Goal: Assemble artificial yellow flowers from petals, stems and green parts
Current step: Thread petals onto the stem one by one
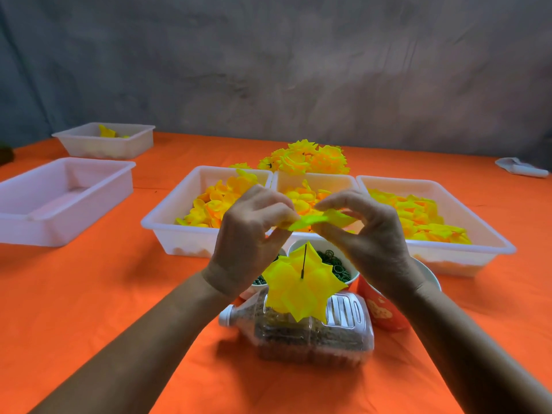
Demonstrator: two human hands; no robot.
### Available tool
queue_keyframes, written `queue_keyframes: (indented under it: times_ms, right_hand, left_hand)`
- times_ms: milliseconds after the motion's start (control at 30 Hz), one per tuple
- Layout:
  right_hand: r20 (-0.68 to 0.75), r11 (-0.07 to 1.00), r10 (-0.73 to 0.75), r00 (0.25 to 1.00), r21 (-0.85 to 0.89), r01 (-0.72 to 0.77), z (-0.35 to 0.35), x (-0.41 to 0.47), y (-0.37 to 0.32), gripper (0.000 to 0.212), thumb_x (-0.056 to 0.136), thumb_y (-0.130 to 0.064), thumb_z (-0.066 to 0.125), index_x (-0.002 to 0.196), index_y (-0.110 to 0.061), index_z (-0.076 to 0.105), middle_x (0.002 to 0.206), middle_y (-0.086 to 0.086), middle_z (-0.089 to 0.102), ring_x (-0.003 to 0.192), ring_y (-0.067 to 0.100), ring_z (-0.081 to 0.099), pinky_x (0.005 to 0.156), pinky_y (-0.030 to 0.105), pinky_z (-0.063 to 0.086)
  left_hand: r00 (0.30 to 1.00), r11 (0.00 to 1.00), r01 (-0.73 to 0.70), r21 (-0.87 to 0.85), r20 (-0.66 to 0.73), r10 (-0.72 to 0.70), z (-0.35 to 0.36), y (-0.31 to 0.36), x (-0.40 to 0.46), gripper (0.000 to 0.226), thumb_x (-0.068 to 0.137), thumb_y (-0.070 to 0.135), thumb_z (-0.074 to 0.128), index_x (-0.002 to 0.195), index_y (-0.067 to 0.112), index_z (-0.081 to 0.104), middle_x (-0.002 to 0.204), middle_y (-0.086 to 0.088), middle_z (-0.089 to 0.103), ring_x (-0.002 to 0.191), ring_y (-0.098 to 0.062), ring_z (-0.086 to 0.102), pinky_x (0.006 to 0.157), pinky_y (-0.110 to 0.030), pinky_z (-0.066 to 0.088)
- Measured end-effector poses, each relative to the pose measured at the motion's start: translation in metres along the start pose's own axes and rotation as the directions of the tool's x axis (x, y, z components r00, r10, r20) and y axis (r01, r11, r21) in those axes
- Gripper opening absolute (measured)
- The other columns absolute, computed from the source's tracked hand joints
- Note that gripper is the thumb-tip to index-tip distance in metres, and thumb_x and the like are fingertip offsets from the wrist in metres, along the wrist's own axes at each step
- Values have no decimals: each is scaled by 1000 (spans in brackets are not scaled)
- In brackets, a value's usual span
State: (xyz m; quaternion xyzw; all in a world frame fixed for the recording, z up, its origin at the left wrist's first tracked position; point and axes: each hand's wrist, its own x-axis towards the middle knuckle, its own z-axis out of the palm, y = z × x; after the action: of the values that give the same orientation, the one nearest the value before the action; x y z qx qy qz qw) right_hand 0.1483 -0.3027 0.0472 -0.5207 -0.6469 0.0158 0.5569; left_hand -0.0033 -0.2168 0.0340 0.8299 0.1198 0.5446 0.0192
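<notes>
Both hands, left hand (248, 231) and right hand (367, 231), pinch a petal (310, 221); next, thread it onto the stem (303, 261).

left hand (248, 234) and right hand (370, 231) raised together, fingers pinching, forearms converging

We see an orange table (119, 294) bearing white trays (206, 234), a lying bottle (313, 336) nearest, finished flowers (307, 158) beyond.
</notes>
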Motion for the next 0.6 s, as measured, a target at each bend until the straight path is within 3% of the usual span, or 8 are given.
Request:
queue_keyframes:
  times_ms: [133, 267, 333, 433, 500, 600]
  right_hand:
    - [4, 931, 292, 956, 227, -286, -1, -2, 0, 39, 64, -17, 80, 97, -31, 63, 95, -1, 68, 84, 13, 66, 74, 32, 55]
    - [103, 715, 530, 842, 479, -509, -5, -2, 1, 33, 67, -15, 75, 98, -21, 66, 90, 5, 73, 83, 19, 69, 78, 36, 55]
    - [181, 578, 593, 785, 582, -572, -5, 1, -2, 19, 82, -9, 63, 101, -12, 65, 84, 7, 73, 78, 20, 70, 70, 31, 57]
    - [292, 429, 640, 711, 631, -646, -6, 4, -9, 24, 93, -26, 50, 105, -7, 61, 84, 10, 70, 71, 22, 70, 62, 31, 56]
    - [327, 436, 634, 701, 598, -673, -6, 4, -12, 39, 78, -40, 59, 102, -9, 61, 85, 8, 71, 74, 24, 70, 61, 31, 57]
    - [333, 520, 617, 713, 508, -687, -6, 4, -15, 50, 61, -42, 69, 101, -12, 65, 98, 8, 70, 78, 26, 71, 59, 29, 56]
  left_hand:
    - [997, 995, -79, 56, -15, 80, 1, -3, -6, 10, 79, -1, 70, 70, -5, 69, 78, -13, 68, 70, -32, 60, 65, -39, 49]
    - [993, 988, -114, 100, -20, 116, 3, -4, -8, 11, 81, 0, 69, 71, -5, 69, 79, -14, 68, 71, -33, 60, 65, -41, 50]
    - [993, 987, -116, 109, -25, 119, 3, -4, -7, 12, 81, 1, 69, 71, -5, 70, 79, -14, 68, 72, -32, 61, 65, -40, 50]
    - [992, 986, -120, 120, -21, 123, 3, -3, -6, 11, 80, -1, 70, 71, -5, 69, 79, -14, 68, 71, -33, 61, 65, -40, 51]
    - [991, 984, -128, 128, -19, 132, 3, -2, -6, 12, 81, -1, 70, 70, -5, 68, 78, -14, 68, 71, -33, 60, 65, -39, 50]
    - [990, 981, -135, 137, -24, 140, 2, -1, -6, 13, 82, -1, 69, 69, -5, 68, 78, -14, 68, 71, -33, 61, 65, -39, 50]
